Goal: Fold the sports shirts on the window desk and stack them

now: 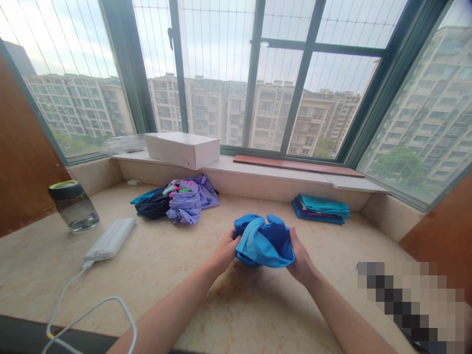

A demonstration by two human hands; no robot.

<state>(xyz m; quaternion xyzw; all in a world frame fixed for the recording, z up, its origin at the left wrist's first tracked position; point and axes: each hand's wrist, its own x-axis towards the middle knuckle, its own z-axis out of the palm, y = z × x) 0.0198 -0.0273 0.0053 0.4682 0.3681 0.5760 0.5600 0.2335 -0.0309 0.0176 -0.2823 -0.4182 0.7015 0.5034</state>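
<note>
A bunched blue cloth is held up over the middle of the stone counter. My left hand grips its left side, the thumb against the fabric. On the right side my right hand is closed on the same cloth, its fingers partly hidden behind it. Further back on the left lies a crumpled heap with a purple garment and a dark navy one. A folded stack of teal and purple cloth rests at the back right.
A water bottle and a white power bank with a looping white cable are on the left. Along the window ledge sit a white box and a reddish board. A pixelated dark object lies at the right front.
</note>
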